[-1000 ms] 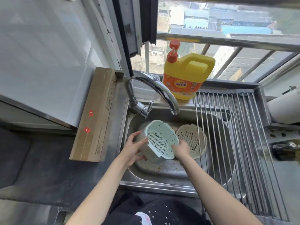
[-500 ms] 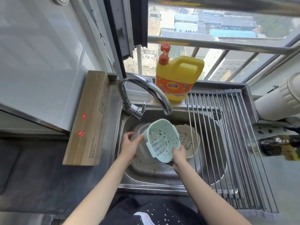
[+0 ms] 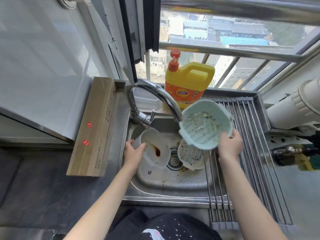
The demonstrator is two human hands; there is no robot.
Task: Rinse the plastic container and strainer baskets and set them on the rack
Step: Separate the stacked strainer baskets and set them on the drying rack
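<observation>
A: The plastic container [image 3: 154, 149], where is it found?
B: Its rim is gripped by the left hand [image 3: 133, 154], and it is tilted inside the sink [image 3: 166, 185], stained with brown sauce.
A: And the strainer baskets?
B: The green strainer basket [image 3: 204, 124] is held up by the right hand [image 3: 229, 144], beside the faucet [image 3: 155, 99]. The white strainer basket [image 3: 191, 157] is left in the sink, near the rack [image 3: 251, 153].

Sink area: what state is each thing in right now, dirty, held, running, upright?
Green strainer basket: lifted, tilted, food bits inside, gripped by right hand.
White plastic container: tilted in the sink, brown sauce inside, rim held by left hand.
Cream strainer basket: resting in the sink, unheld.
Faucet: no water visibly running.
Detergent jug: upright, capped.
Drying rack: nothing visibly set on it.
</observation>
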